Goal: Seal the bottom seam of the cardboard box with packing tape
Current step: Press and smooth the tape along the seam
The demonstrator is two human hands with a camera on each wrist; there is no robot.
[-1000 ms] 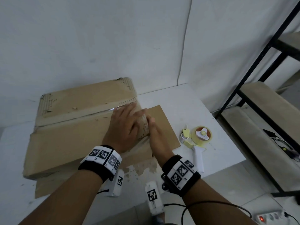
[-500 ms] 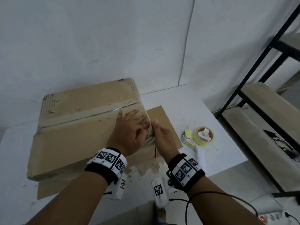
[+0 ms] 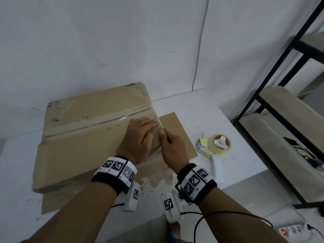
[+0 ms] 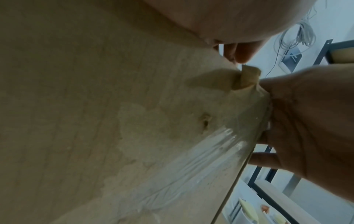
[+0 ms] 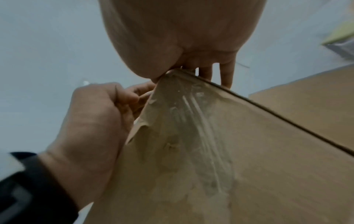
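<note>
The cardboard box (image 3: 78, 146) lies bottom up on the white table (image 3: 201, 109), with packing tape (image 3: 98, 122) along its seam. Both hands meet at the seam's right end. My left hand (image 3: 145, 130) rests on top of the box with its fingers curled at the edge of the wrinkled tape end (image 5: 191, 121). At the box's right edge, my right hand (image 3: 164, 135) pinches that tape end, thumb on top and fingers (image 5: 226, 75) down the side. A torn paper flap (image 4: 247, 78) curls up between the hands.
A yellow tape dispenser (image 3: 217, 146) lies on the table to the right of my hands. A flat cardboard sheet (image 3: 177, 130) sticks out from under the box. A black-framed shelf (image 3: 289, 111) stands at the right, with a power strip (image 3: 294, 232) on the floor.
My left hand's fingers lay spread flat on the tape half a second ago and are now curled. My right hand has stayed at the box's right edge.
</note>
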